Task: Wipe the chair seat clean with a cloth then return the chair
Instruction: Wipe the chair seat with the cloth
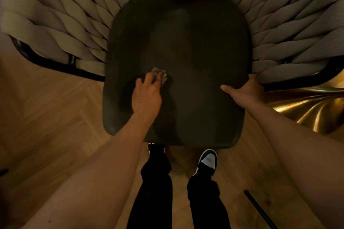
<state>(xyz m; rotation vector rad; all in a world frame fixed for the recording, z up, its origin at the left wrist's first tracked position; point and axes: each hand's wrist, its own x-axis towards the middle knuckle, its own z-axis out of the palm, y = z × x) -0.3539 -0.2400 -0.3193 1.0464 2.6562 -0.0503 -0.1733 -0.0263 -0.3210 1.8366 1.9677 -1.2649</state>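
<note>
Two bare hands meet the dark chair seat (186, 52): the left hand (147, 96) presses a crumpled grey cloth (161, 75) onto the seat's front-left part, fingers (149, 78) curled round it, while the right hand (245, 91) grips the seat's right edge, thumb on top, above the wooden floor (46, 117)

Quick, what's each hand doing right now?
Left hand: closed on the cloth, pressing it on the chair seat.
Right hand: gripping the seat's right edge, thumb on top.
</note>
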